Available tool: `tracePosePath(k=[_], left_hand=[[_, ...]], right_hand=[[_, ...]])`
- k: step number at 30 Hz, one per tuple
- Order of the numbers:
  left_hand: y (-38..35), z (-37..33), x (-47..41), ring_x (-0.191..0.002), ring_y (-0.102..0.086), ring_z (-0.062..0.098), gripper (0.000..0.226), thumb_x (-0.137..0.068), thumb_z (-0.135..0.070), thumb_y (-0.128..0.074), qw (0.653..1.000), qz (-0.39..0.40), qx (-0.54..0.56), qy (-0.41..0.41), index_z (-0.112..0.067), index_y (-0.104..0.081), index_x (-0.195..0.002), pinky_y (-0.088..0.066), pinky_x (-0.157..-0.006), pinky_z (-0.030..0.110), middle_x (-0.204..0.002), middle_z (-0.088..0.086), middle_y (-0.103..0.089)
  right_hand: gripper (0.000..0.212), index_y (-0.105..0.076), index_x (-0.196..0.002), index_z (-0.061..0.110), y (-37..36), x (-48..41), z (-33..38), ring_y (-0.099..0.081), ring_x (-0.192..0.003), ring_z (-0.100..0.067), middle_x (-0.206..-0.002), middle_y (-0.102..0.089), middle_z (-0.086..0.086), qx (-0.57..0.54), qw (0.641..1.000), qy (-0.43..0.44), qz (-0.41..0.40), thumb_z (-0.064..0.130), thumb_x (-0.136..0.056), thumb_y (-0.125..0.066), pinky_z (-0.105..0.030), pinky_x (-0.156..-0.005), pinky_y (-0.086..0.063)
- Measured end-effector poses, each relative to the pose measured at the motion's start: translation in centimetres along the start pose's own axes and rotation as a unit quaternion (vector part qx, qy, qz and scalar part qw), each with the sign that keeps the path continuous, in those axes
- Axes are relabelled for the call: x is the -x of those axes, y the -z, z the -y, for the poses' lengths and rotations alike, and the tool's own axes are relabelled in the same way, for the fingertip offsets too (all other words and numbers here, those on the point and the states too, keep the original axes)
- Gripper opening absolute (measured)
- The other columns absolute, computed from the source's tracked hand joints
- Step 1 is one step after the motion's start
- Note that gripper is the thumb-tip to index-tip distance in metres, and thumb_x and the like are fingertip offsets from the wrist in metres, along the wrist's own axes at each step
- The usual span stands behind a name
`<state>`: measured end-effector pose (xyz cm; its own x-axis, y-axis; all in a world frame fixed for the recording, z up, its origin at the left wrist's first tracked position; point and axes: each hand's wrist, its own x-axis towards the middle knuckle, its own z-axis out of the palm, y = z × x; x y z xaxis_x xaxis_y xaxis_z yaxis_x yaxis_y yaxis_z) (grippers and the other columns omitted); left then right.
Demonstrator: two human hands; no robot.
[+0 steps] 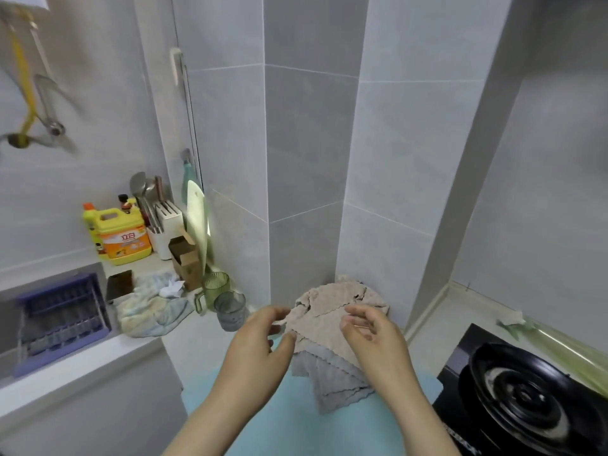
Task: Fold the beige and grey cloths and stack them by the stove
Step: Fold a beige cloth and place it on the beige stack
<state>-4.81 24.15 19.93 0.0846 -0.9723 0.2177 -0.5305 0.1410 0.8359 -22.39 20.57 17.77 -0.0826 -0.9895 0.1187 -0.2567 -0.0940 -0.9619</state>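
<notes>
A beige cloth [329, 320] with scalloped edges lies on top of a loose pile in the counter corner, left of the stove [460, 376]. More beige cloth [371, 297] shows behind it. A grey cloth [339, 383] sticks out from under the pile onto a light blue mat [296, 419]. My left hand [260, 347] is at the beige cloth's left edge, thumb and fingertips apart with the edge between them. My right hand [371, 334] hovers over the cloth's right side, fingers loosely curled and holding nothing.
A black pan [533, 396] sits on the stove at the right. Two glass cups [227, 304] stand left of the pile, beside a crumpled pale towel [154, 311]. Further left are a phone [120, 284], a yellow detergent jug [123, 235] and a purple rack [62, 317] in the sink.
</notes>
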Motion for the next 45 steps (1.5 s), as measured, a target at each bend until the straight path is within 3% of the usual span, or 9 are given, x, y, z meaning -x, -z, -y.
tracePosePath(k=[4,7,9,12,18,28,34,38,45], left_hand=[[2.9,3.7,-3.4,-0.102,-0.054,-0.003,0.026,-0.09,-0.02,-0.057,0.999,0.036,-0.001,-0.013,-0.032,-0.055,-0.113,-0.047,-0.089,0.023,-0.116,-0.014,-0.057],[4.0,5.5,-5.7,-0.099,-0.053,-0.008,0.025,-0.09,-0.018,-0.056,0.996,0.077,0.011,-0.039,-0.041,-0.052,-0.1,-0.045,-0.08,0.015,-0.108,-0.021,-0.056],[3.9,6.6,-7.1,-0.099,-0.053,-0.006,0.024,-0.09,-0.018,-0.056,0.994,0.098,0.019,-0.044,-0.038,-0.054,-0.103,-0.045,-0.082,0.017,-0.109,-0.019,-0.056],[3.1,8.0,-9.3,-0.101,-0.055,-0.002,0.026,-0.089,-0.02,-0.058,0.992,0.119,0.025,-0.035,-0.03,-0.057,-0.113,-0.047,-0.088,0.023,-0.115,-0.013,-0.057],[-0.1,10.1,-14.0,-0.1,-0.053,-0.006,0.028,-0.089,-0.019,-0.058,0.984,0.169,0.024,-0.054,-0.029,-0.058,-0.115,-0.044,-0.082,0.014,-0.116,-0.014,-0.058],[-5.1,14.5,-19.6,-0.105,-0.055,0.003,0.034,-0.088,-0.016,-0.057,0.962,0.268,0.011,-0.058,-0.026,-0.056,-0.121,-0.047,-0.087,0.02,-0.121,-0.015,-0.057],[-8.3,19.2,-22.3,-0.104,-0.053,0.004,0.035,-0.088,-0.013,-0.059,0.941,0.326,0.02,-0.088,-0.024,-0.055,-0.12,-0.038,-0.078,0.005,-0.118,-0.012,-0.055],[-10.7,22.4,-23.6,-0.104,-0.054,0.006,0.035,-0.085,-0.013,-0.063,0.932,0.339,0.03,-0.122,-0.026,-0.056,-0.117,-0.043,-0.088,0.022,-0.115,-0.007,-0.057],[-13.9,26.4,-24.7,-0.105,-0.055,0.004,0.04,-0.079,-0.017,-0.068,0.931,0.307,0.062,-0.188,-0.03,-0.057,-0.116,-0.045,-0.093,0.027,-0.111,-0.013,-0.059]], right_hand=[[0.021,-0.061,-0.101,0.029,-4.1,-0.6,0.1,-0.062,-0.091,0.0,-0.1,-0.066,0.01,0.001,0.999,-0.023,-0.048,0.011,-0.09,-0.063,-0.004,-0.07,-0.046],[0.022,-0.061,-0.099,0.031,-6.2,-0.8,-0.1,-0.063,-0.091,-0.002,-0.1,-0.066,0.01,0.014,0.995,-0.039,-0.089,0.011,-0.089,-0.063,-0.008,-0.072,-0.047],[0.023,-0.061,-0.097,0.032,-7.1,-1.2,-0.4,-0.064,-0.089,-0.003,-0.1,-0.066,0.009,0.024,0.992,-0.047,-0.11,0.011,-0.089,-0.064,-0.011,-0.075,-0.048],[0.022,-0.062,-0.098,0.031,-7.6,-2.4,-1.0,-0.064,-0.084,-0.004,-0.099,-0.066,0.007,0.034,0.988,-0.062,-0.135,0.012,-0.089,-0.064,-0.013,-0.075,-0.048],[0.022,-0.063,-0.102,0.029,-7.8,-5.8,-4.0,-0.063,-0.088,-0.005,-0.098,-0.066,0.009,0.027,0.979,-0.091,-0.178,0.01,-0.089,-0.062,-0.013,-0.073,-0.047],[0.028,-0.063,-0.104,0.028,-9.5,-9.4,-9.7,-0.062,-0.079,-0.001,-0.096,-0.066,0.007,0.046,0.96,-0.152,-0.231,0.006,-0.087,-0.061,-0.014,-0.072,-0.048],[0.027,-0.065,-0.104,0.031,-12.0,-10.2,-13.9,-0.061,-0.085,0.009,-0.097,-0.068,0.014,0.104,0.942,-0.159,-0.275,0.01,-0.086,-0.065,-0.005,-0.073,-0.047],[0.027,-0.068,-0.102,0.027,-13.5,-10.5,-16.9,-0.063,-0.089,0.004,-0.095,-0.07,0.012,0.14,0.93,-0.135,-0.312,0.007,-0.085,-0.066,-0.006,-0.077,-0.046],[0.038,-0.063,-0.109,0.034,-14.9,-11.2,-20.5,-0.055,-0.102,0.01,-0.106,-0.062,0.022,0.256,0.916,-0.089,-0.296,0.012,-0.079,-0.07,-0.01,-0.088,-0.044]])
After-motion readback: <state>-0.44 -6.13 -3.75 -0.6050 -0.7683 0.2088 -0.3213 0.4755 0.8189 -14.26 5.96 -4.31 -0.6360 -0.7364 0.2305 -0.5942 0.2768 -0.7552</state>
